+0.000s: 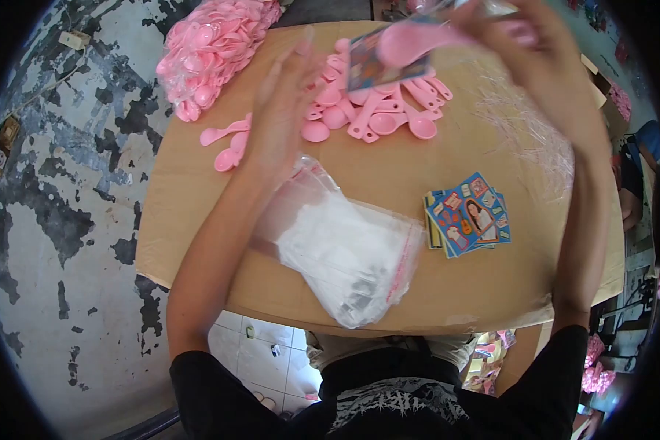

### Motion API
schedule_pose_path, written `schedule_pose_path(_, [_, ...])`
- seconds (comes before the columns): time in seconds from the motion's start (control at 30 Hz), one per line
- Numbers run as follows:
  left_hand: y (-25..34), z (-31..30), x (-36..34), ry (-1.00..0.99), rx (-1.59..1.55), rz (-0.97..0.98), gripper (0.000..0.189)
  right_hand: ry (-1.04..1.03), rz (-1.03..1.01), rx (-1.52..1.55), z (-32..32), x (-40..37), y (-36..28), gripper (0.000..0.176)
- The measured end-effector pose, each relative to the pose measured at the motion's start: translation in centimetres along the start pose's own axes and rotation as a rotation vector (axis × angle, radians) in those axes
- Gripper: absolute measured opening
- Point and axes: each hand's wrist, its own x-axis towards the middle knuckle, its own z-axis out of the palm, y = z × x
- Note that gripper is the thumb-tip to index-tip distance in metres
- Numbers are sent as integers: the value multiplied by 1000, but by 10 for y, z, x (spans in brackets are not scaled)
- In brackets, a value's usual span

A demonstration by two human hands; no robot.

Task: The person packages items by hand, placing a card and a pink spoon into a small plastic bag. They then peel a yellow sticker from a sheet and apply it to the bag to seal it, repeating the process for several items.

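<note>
My right hand, blurred by motion, is raised at the upper right and grips a pink plastic spoon. Behind that spoon's bowl is a printed card; whether both sit in one clear bag I cannot make out. My left hand is up at the left of the loose pink spoons, its fingers stretched out and smeared, with nothing visible in it. Below it lies a stack of clear plastic bags. A small pile of blue printed cards rests to the right of the bags.
A large bag of pink spoons stands at the table's far left edge. Thin clear plastic strips are scattered on the right of the brown tabletop. A peeling wall is on the left. Another person is partly visible at far right.
</note>
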Motion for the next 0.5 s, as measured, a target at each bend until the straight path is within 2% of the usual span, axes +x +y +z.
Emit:
schedule_pose_path(0.03, [3,3,-1,3,88,-14,61,-4,27,10,10,-3,-11,12])
schedule_pose_path(0.2, [4,19,-15,-301,874,448,77,-38,178,257,11,-4,-38,14])
schedule_pose_path(0.3, [-6,35,-29,-403,923,343,69,-27,177,375,21,-6,-39,21])
schedule_pose_path(0.37, [-12,36,-33,-402,607,9,60,30,86,409,25,-6,-32,25])
schedule_pose_path(0.4, [-6,41,-37,-360,435,-77,50,105,108,426,25,-4,-35,27])
schedule_pose_path(0.43, [-4,41,-38,-365,374,-104,48,181,129,443,26,0,-42,30])
schedule_pose_path(0.47, [-2,39,-39,-368,311,-132,46,298,232,459,24,7,-57,32])
schedule_pose_path(0.5, [0,38,-40,-370,245,-159,45,201,284,450,20,9,-48,31])
